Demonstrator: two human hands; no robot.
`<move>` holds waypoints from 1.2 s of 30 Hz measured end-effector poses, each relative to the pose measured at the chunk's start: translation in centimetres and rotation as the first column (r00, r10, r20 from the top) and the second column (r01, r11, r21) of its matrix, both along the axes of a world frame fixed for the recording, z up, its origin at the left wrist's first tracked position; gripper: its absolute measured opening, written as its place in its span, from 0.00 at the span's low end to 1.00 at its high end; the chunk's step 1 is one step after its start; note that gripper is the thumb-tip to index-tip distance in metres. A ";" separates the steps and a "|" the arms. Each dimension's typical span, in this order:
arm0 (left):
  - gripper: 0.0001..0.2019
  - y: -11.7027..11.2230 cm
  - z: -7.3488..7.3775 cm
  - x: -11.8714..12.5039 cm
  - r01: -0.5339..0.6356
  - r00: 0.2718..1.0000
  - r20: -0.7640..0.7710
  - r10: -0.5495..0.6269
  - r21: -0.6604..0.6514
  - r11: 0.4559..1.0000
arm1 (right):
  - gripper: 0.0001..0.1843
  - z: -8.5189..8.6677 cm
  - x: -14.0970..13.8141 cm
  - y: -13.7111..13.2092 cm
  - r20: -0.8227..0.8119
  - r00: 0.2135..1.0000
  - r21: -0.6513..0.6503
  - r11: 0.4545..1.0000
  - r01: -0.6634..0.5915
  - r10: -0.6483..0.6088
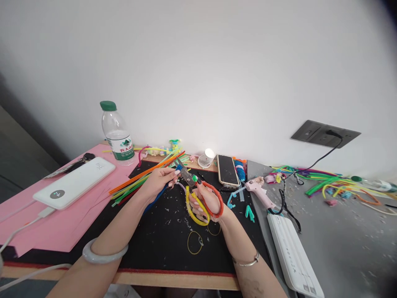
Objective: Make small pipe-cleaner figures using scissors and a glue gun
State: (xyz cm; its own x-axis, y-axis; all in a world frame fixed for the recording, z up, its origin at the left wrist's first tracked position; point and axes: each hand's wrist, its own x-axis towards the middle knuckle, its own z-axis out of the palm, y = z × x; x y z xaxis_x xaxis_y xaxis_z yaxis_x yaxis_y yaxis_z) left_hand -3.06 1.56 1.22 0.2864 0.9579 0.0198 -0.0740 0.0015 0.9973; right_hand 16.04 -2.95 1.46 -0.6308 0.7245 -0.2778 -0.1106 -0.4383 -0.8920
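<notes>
My right hand (pixel 205 201) is closed around the red and yellow handles of a pair of scissors (pixel 198 194), whose blades point up-left. My left hand (pixel 160 179) pinches a blue pipe cleaner (pixel 156 198) with its tip at the scissor blades, near a small green piece (pixel 194 179). Both hands hover over a black mat (pixel 167 240) strewn with fuzzy clippings. A bundle of coloured pipe cleaners (pixel 141 180) lies just left of my left hand.
A water bottle (pixel 117 133), white power bank (pixel 74 182) and pink paper (pixel 40 219) sit left. A phone (pixel 227 170), small cup (pixel 206 158) and pink glue gun (pixel 259 190) lie behind and right. A white keyboard (pixel 293 256) and more pipe cleaners (pixel 328 182) occupy the grey table.
</notes>
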 end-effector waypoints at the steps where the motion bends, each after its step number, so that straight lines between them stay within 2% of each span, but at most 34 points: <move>1: 0.17 -0.1 0.1 0.0 0.003 1.000 0.001 -0.003 -0.002 1.000 | 0.34 0.0 0.1 0.0 0.002 1.000 -0.018 1.000 -0.003 0.003; 4: 0.17 -0.1 0.1 0.0 0.012 1.000 -0.012 -0.012 -0.006 1.000 | 0.32 0.0 0.4 0.2 -0.006 0.999 -0.056 0.997 0.046 -0.047; 6: 0.17 -0.1 0.0 0.0 0.013 0.999 -0.030 -0.013 -0.004 1.000 | 0.32 -0.1 0.7 0.4 0.010 0.995 -0.038 0.994 0.102 -0.101; 8: 0.17 -0.1 -0.1 0.0 -0.002 0.999 -0.054 0.003 0.015 1.000 | 0.32 -0.1 1.1 0.7 0.067 0.981 0.045 0.983 0.178 -0.181; 10: 0.17 -0.1 -0.1 0.0 -0.025 0.994 -0.105 0.031 0.057 0.998 | 0.30 -0.2 1.6 1.0 0.205 0.920 0.201 0.935 0.293 -0.333; 11: 0.18 -0.2 -0.1 0.1 -0.032 0.988 -0.148 0.044 0.083 0.996 | 0.29 -0.2 1.9 1.2 0.303 0.851 0.315 0.888 0.336 -0.429; 12: 0.18 -0.2 0.0 0.1 -0.034 0.978 -0.203 0.056 0.109 0.993 | 0.27 -0.2 2.2 1.4 0.403 0.749 0.440 0.829 0.344 -0.525; 14: 0.18 -0.3 0.1 0.2 -0.028 0.944 -0.322 0.077 0.155 0.988 | 0.24 -0.3 2.5 1.6 0.551 0.501 0.651 0.720 0.242 -0.667; 16: 0.18 -0.5 0.1 0.2 -0.016 0.908 -0.409 0.094 0.191 0.982 | 0.20 -0.6 2.6 1.8 0.599 0.306 0.752 0.651 0.105 -0.740; 17: 0.18 -0.5 0.1 0.3 -0.008 0.896 -0.433 0.097 0.202 0.979 | 0.18 -0.8 2.6 1.8 0.605 0.248 0.769 0.636 0.065 -0.757; 19: 0.18 -0.5 0.1 0.4 0.010 0.886 -0.455 0.091 0.215 0.977 | 0.12 -1.2 2.6 1.8 0.595 0.200 0.790 0.613 0.032 -0.778; 21: 0.18 -0.6 0.1 0.5 0.033 0.883 -0.464 0.073 0.218 0.975 | 0.08 -1.4 2.6 1.8 0.533 0.201 0.836 0.548 0.023 -0.822; 23: 0.18 -0.7 0.2 0.6 0.066 0.879 -0.474 0.044 0.212 0.975 | 0.05 -1.4 2.5 1.7 0.412 0.235 0.902 0.430 0.030 -0.880; 24: 0.18 -0.9 0.3 0.8 0.089 0.878 -0.478 0.021 0.205 0.975 | 0.06 -1.2 2.4 1.6 0.348 0.275 0.926 0.374 0.048 -0.896; 25: 0.18 -1.0 0.4 0.9 0.117 0.877 -0.480 -0.008 0.198 0.973 | 0.07 -1.1 2.2 1.5 0.305 0.342 0.933 0.351 0.080 -0.889; 26: 0.18 -1.2 0.4 1.1 0.152 0.876 -0.480 -0.043 0.192 0.970 | 0.09 -0.9 2.0 1.4 0.286 0.432 0.923 0.367 0.117 -0.855; 27: 0.17 -1.4 0.5 1.2 0.188 0.874 -0.481 -0.076 0.189 0.964 | 0.10 -0.9 1.7 1.2 0.285 0.537 0.893 0.424 0.153 -0.794; 28: 0.17 -1.5 0.5 1.4 0.223 0.868 -0.485 -0.107 0.187 0.957 | 0.11 -0.9 1.3 1.2 0.295 0.643 0.840 0.512 0.178 -0.707; 30: 0.16 -1.7 0.4 1.7 0.271 0.853 -0.500 -0.151 0.178 0.946 | 0.09 -1.2 0.7 1.1 0.285 0.772 0.727 0.653 0.212 -0.568; 31: 0.16 -1.8 0.4 1.8 0.286 0.848 -0.503 -0.166 0.170 0.943 | 0.09 -1.4 0.4 1.1 0.268 0.803 0.679 0.696 0.235 -0.533; 33: 0.15 -1.9 0.2 1.9 0.303 0.851 -0.485 -0.199 0.146 0.942 | 0.10 -1.7 0.2 1.2 0.229 0.822 0.621 0.728 0.288 -0.521; 36: 0.15 -1.8 0.2 1.9 0.330 0.865 -0.430 -0.258 0.102 0.938 | 0.10 -1.8 0.6 1.4 0.211 0.801 0.617 0.712 0.335 -0.560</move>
